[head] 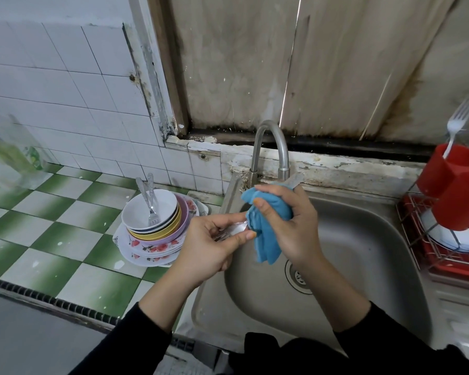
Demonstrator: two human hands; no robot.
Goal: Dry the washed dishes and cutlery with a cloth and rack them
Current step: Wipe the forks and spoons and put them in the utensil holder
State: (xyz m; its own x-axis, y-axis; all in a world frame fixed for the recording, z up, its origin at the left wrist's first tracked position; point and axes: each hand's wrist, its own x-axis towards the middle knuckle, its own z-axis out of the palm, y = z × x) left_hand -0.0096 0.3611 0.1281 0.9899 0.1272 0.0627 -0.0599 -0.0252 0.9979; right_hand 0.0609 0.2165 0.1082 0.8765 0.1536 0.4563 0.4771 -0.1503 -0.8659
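Over the steel sink (363, 255), my left hand (214, 242) pinches the bowl end of a metal spoon (234, 229). My right hand (287, 220) grips a blue cloth (268, 234) wrapped round the spoon's handle, whose tip (295, 181) sticks out past my fingers. On the green checked counter left of the sink stands a stack of bowls and flowered plates (155, 228), with two pieces of cutlery (148, 198) standing in the top white bowl. At the right edge, a red wire rack (444, 255) holds a white dish (455, 239) and a red cutlery cup (455, 185) with a fork (456, 123).
A curved steel tap (271, 147) rises just behind my hands. A clear plastic bottle (8, 152) stands on the counter at the far left. White wall tiles and a stained wooden panel close off the back.
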